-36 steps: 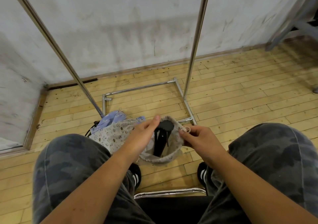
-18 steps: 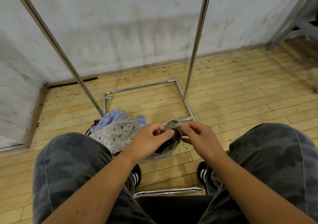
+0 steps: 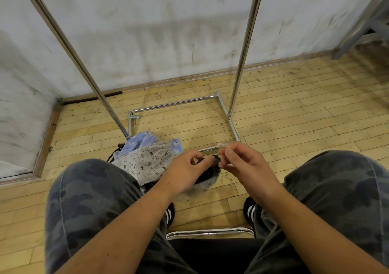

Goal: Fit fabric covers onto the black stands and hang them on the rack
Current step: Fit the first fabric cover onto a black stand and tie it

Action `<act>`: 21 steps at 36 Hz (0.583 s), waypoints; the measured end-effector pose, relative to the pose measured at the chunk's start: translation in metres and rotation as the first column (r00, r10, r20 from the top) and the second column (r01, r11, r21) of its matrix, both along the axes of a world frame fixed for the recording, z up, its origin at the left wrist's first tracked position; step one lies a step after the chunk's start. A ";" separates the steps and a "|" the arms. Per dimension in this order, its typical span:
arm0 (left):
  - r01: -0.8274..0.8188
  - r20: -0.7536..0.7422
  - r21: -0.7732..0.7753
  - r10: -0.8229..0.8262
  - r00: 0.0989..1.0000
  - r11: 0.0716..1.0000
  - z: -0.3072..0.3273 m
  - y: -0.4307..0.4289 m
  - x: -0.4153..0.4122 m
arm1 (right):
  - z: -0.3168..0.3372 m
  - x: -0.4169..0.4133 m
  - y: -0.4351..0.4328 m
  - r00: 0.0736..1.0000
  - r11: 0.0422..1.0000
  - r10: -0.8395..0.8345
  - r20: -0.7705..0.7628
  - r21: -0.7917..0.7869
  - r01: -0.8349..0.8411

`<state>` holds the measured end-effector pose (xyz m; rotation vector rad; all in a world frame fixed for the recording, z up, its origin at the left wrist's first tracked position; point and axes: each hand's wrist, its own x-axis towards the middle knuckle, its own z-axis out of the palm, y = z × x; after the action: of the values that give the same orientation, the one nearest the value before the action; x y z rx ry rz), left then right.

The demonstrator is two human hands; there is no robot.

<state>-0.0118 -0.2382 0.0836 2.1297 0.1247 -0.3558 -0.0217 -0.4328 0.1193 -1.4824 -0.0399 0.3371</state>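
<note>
Grey cloth is bunched between the seated person's knees. The grey cover (image 3: 205, 186) is gathered round the black stand (image 3: 211, 166), whose dark top shows just at the cover's mouth. The left hand (image 3: 185, 169) has fingers and thumb curled round the gathered neck, holding cover and stand together. The right hand (image 3: 242, 160) pinches the pale drawstring (image 3: 222, 145) between thumb and forefinger, with the loose end sticking up above the knuckles.

The step in hand looks to be closing the cover's mouth. To do it well, the left hand should grip firmly at the neck so the stand cannot slide out. The right should draw the cord straight away from the opening so the cloth puckers evenly all round. The hands hide whether the cover sits fully down over the stand.

Just beyond, on the wooden floor (image 3: 294, 109), a patterned cover (image 3: 147, 160) lies over a blue cover (image 3: 141, 142) at the foot of the rack's left upright. Farther off, the steel uprights of the rack (image 3: 244, 59) rise out of view. Its hanging bar is not shown, so hanging will likely call for a reach upward.
</note>
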 end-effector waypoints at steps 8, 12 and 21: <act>0.000 -0.128 0.022 0.003 0.992 1.000 -0.009 0.013 0.004 | 0.004 -0.001 0.003 0.998 0.998 -0.010 -0.068 0.065 0.015; 0.001 -0.188 -0.036 -0.007 0.982 0.999 -0.014 0.011 0.004 | 0.006 0.001 0.000 0.998 0.999 -0.032 -0.049 0.025 0.033; -0.168 -0.364 -0.318 0.043 0.930 0.933 -0.006 0.005 0.005 | 0.005 0.000 -0.003 0.997 0.996 0.015 0.072 -0.091 -0.008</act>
<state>-0.0072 -0.2329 0.0772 1.6877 0.3593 -0.6450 -0.0220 -0.4360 0.1244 -1.5843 -0.0925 0.2969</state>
